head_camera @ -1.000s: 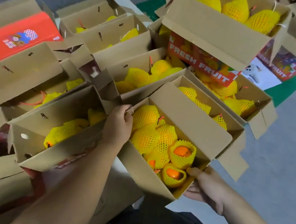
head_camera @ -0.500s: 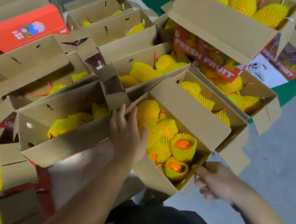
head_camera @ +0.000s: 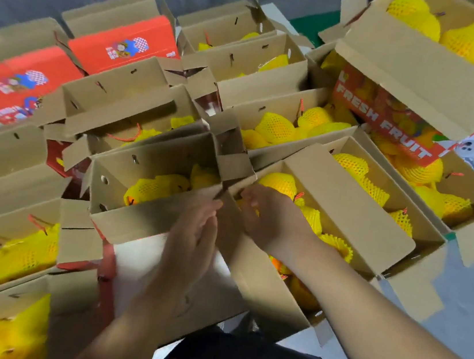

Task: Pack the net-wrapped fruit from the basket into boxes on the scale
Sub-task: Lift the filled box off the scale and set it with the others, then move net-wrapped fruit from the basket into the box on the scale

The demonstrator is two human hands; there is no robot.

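An open cardboard box (head_camera: 263,291) sits right in front of me, filled with fruit in yellow foam nets (head_camera: 280,183). My right hand (head_camera: 272,218) reaches across this fruit, and its fingertips are at the box's far left corner, by a folded flap (head_camera: 231,163). Whether they hold anything is hidden. My left hand (head_camera: 191,239) is blurred, with straight fingers lying flat against the seam between this box and the neighbouring box (head_camera: 145,223). That neighbour also holds netted fruit (head_camera: 153,189). No scale or basket is in view.
Several open boxes of netted fruit crowd the left, back and right. Two red printed box lids (head_camera: 121,43) lie at the back left. A "FRESH FRUIT" box (head_camera: 388,118) is stacked at the upper right. Grey floor (head_camera: 473,300) shows to the right.
My right hand left the box's near right corner and moved over the fruit to its far left corner. My left hand slid down from the rim to the seam between the boxes.
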